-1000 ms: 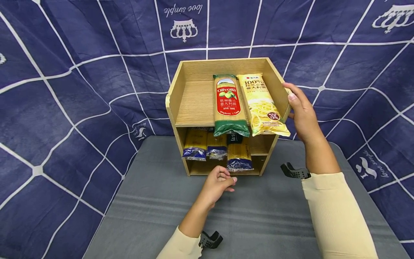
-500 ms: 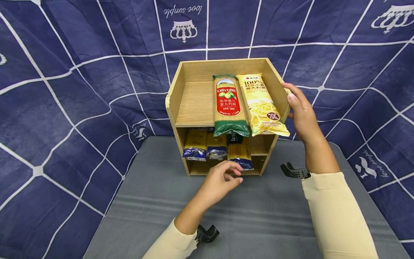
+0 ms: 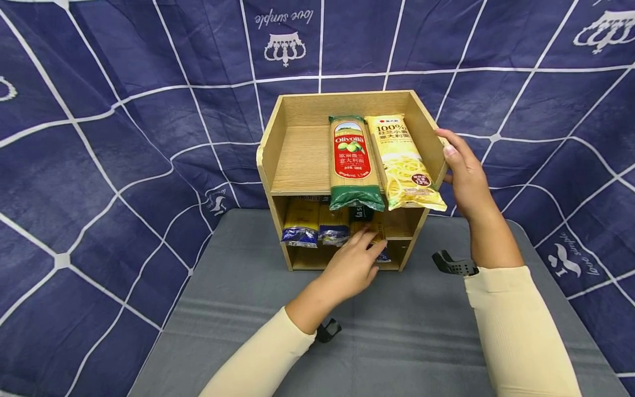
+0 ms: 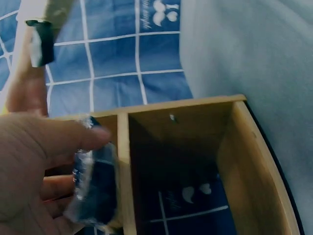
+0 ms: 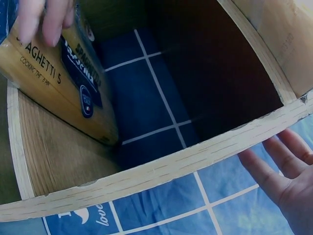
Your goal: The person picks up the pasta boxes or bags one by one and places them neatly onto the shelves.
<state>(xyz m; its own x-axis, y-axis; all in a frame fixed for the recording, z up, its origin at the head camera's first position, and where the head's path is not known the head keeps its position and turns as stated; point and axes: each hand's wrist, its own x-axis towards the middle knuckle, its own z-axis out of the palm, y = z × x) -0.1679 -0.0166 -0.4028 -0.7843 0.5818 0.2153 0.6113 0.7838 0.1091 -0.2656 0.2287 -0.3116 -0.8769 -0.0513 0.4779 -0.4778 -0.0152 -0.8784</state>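
Observation:
My left hand [image 3: 349,270] reaches to the lower front of the wooden shelf unit [image 3: 278,160]. It grips a pack of spaghetti [image 5: 63,83] in the middle compartment, the thumb at the dark blue end [image 4: 100,191] and the fingers over the pack. That pack is partly hidden by the hand in the head view. My right hand [image 3: 466,176] rests against the unit's right side panel, fingers nearly straight along its outer face. On the top shelf lie a red-labelled Olivoilà spaghetti pack [image 3: 353,160] and a yellow pasta pack [image 3: 404,165], both jutting over the front edge.
Two more blue-ended spaghetti packs [image 3: 301,223] lie to the left in the middle compartment. The unit stands on a grey-covered table [image 3: 238,309], with a blue gridded cloth [image 3: 213,110] hanging behind and at the sides. A low bottom compartment [image 3: 310,258] lies below.
My left hand has moved forward and right from before the unit, onto the right-hand spaghetti pack in the middle compartment, and taken hold of it. My right hand has stayed on the side panel.

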